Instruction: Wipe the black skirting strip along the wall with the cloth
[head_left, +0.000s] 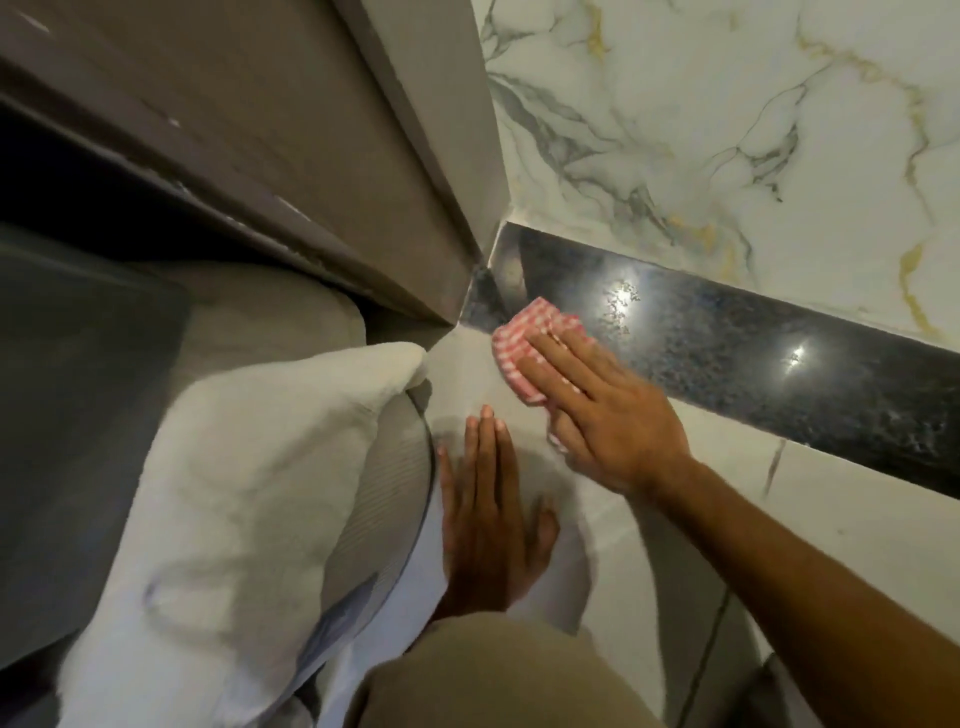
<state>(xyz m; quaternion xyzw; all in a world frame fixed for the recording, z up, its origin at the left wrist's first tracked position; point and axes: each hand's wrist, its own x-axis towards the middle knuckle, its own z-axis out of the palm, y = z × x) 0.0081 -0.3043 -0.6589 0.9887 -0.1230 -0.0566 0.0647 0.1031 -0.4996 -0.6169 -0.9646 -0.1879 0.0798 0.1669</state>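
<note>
Now the right hand (597, 410) lies flat, fingers spread, pressing a soft pink-and-white checked cloth (524, 345) onto the near corner end of the glossy black speckled stone skirting strip (753, 353). That rag looks light and limp, best bunched under the palm; the polished strip should let it slide easily. The left hand (488, 514) is open, empty, braced on the pale floor (857, 519) below the strip. A white fluffy cushion (234, 493) crowds the corner left of it.
</note>
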